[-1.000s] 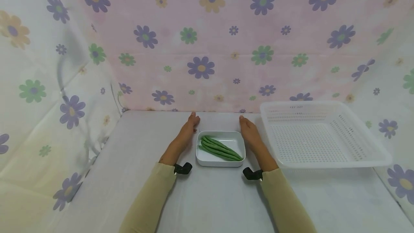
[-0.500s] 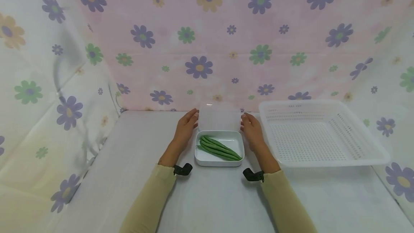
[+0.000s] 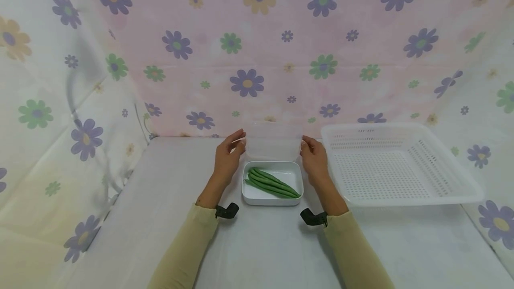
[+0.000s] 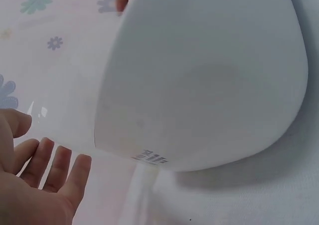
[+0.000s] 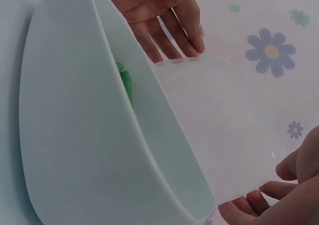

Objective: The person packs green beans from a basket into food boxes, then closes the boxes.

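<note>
A clear plastic lid (image 3: 274, 142) stands tilted up behind a white rectangular container (image 3: 272, 201). My left hand (image 3: 228, 157) grips the lid's left edge, thumb on one side and fingers on the other. At the opposite edge, my right hand (image 3: 315, 157) pinches the lid the same way. Several green beans (image 3: 272, 184) lie bundled inside the container, below and in front of both hands. In the left wrist view the container wall (image 4: 209, 85) hides the beans. The right wrist view shows the see-through lid (image 5: 214, 125) spanning between both hands.
A large white perforated basket (image 3: 377, 177) stands on the right, close to my right forearm. Under everything lies a white-covered table (image 3: 176, 168). A flowered cloth backdrop (image 3: 257, 48) rises just behind the lid, with cloth along both sides.
Both hands have come in to the lid's side edges and grip it. The lid, hardly visible a second ago, now stands raised and tilted. The container and beans stay in place.
</note>
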A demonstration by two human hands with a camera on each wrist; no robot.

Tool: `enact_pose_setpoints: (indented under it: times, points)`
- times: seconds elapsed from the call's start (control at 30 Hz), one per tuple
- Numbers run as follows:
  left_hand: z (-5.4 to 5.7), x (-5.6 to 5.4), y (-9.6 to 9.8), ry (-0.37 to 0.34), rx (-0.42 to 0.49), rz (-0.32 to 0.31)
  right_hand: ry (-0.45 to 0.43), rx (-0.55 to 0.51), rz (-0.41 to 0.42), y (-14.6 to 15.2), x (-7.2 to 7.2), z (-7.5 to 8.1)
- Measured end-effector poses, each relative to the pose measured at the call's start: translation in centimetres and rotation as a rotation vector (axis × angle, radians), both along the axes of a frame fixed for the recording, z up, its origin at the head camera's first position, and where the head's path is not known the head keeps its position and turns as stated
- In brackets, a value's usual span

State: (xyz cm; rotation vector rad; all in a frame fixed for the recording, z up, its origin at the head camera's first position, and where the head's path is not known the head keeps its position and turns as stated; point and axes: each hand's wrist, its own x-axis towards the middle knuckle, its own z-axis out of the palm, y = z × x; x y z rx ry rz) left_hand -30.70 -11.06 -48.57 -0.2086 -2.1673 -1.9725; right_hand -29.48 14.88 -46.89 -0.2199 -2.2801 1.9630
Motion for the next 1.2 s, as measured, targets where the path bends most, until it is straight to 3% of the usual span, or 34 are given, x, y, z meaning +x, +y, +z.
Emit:
enact_pose_setpoints:
  times: [0.23,0.43,0.7,0.9,1.0,1.2]
  points:
    - [0.2,0.2,-0.1,0.045,-0.001,0.078,0.111,0.073,-0.046,-0.4,0.8,0.6]
    - [0.0,0.4,-0.8,0.108,-0.039,0.071,0.217,0.135,-0.027,0.0,1.7,0.8]
    - [0.2,1.4,-2.0,0.132,-0.193,0.085,0.217,0.166,0.058,0.7,3.3,1.0]
    - [0.2,2.1,-2.7,0.159,-0.243,0.031,0.206,0.198,0.123,1.5,4.0,0.5]
    - [0.2,2.6,-3.1,0.169,-0.317,0.009,0.191,0.193,0.155,1.7,4.5,0.5]
    - [0.1,4.0,-4.1,0.126,-0.342,-0.078,0.117,0.158,0.179,1.7,5.4,0.3]
